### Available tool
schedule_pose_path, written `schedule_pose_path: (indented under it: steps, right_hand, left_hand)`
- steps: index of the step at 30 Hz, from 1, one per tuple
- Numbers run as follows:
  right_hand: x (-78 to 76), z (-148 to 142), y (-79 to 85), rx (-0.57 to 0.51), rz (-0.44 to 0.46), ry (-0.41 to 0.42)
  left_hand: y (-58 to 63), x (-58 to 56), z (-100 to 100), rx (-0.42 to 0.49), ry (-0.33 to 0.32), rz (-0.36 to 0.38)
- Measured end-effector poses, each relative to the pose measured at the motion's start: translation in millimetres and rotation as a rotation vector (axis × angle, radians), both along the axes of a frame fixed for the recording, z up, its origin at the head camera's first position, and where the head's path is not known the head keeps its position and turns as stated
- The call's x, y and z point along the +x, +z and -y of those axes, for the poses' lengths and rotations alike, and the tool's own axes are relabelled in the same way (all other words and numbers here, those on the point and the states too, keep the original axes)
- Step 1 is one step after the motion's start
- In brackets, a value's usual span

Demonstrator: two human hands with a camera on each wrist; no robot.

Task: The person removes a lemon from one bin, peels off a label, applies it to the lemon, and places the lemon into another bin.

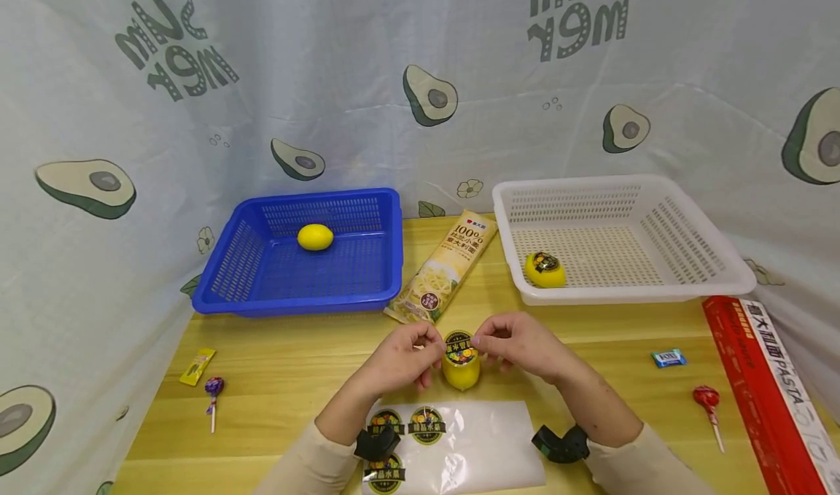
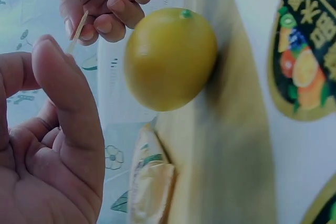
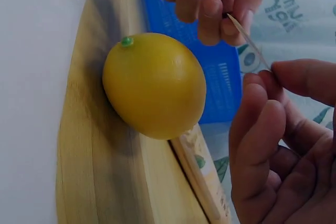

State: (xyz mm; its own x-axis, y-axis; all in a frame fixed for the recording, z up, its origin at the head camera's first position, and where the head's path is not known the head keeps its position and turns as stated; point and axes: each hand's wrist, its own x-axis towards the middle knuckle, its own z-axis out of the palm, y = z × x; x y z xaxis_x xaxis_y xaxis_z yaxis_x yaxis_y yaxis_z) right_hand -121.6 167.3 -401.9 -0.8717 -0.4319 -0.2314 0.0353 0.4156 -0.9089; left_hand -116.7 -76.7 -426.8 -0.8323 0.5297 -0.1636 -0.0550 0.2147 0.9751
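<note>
Between my two hands hangs a round black-and-gold fruit sticker [image 1: 461,350], stretched level above a yellow lemon [image 1: 462,377] on the table. My left hand [image 1: 408,356] pinches its left end between thumb and forefinger. The opposite end is pinched by my right hand [image 1: 522,343]. Seen edge-on in the right wrist view, the sticker [image 3: 251,46] stands apart from the lemon [image 3: 155,85], whose green tip faces the sheet. Nearer my body lies a white backing sheet [image 1: 482,440], with a few stickers [image 1: 426,426] along its left part.
A blue basket [image 1: 315,307] at back left holds a lemon [image 1: 315,237]. The white basket [image 1: 630,294] at back right holds a stickered lemon [image 1: 546,273]. A pasta packet [image 1: 446,265] lies between them. Candies and lollipops [image 1: 214,387] lie at both sides; a red pasta box [image 1: 761,393] lies far right.
</note>
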Motion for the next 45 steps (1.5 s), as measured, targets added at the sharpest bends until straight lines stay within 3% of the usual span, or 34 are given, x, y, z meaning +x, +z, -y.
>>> schedule_pose_path:
  steps: [12, 20, 45]
  right_hand:
    - [-2.9, -2.4, -14.5, 0.063, 0.076, 0.031]
    - [-5.2, -4.7, -16.1, 0.094, 0.107, 0.032]
    - [-7.8, -6.1, -25.0, 0.049, 0.143, 0.081]
  left_hand:
    - [-21.3, -6.6, -3.9, 0.008, 0.002, 0.116]
    - [-26.0, -9.0, -5.9, 0.023, 0.027, 0.169]
    - [-30.2, -9.6, -4.9, 0.034, 0.023, 0.182]
